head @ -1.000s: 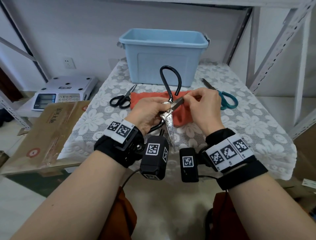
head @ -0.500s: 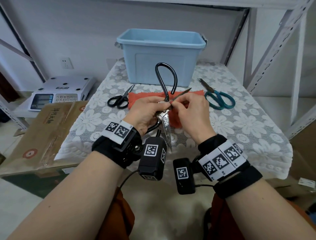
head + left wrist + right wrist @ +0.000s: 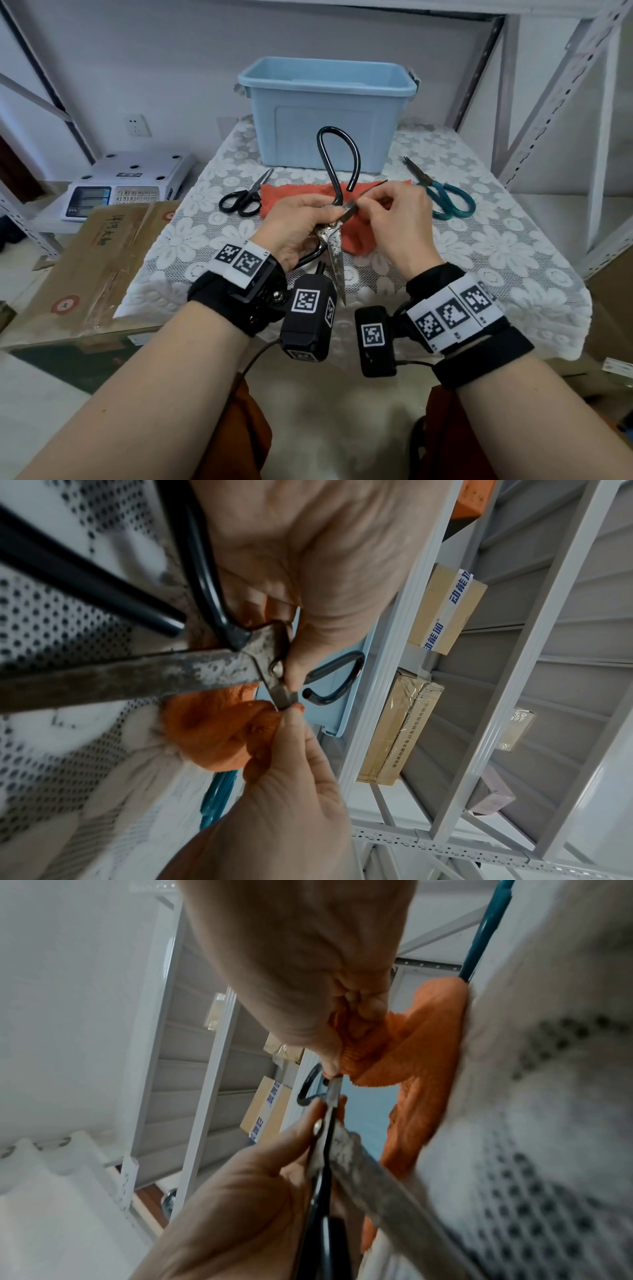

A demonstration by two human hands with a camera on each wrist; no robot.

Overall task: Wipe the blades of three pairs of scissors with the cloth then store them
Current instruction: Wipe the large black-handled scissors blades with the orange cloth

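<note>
Fingers (image 3: 310, 210) of left hand (image 3: 294, 229) curled round large scissors (image 3: 334, 253) at pivot; right hand (image 3: 399, 222) fingers pinch upper blade, orange cloth (image 3: 356, 236) just beneath.

Head looks down; wrists close, sharing scissors (image 3: 331, 236).

Occlusions / cut-offs

Lower handle loop of the large scissors (image 3: 331, 236) is mostly buried in the left hand (image 3: 294, 226); one blade disappears under the right hand (image 3: 399, 222) fingers. Cloth (image 3: 298, 195) middle is hidden behind both hands. Bin (image 3: 329, 113) contents can't be seen. Scale (image 3: 120, 192) display is too small to read.
</note>
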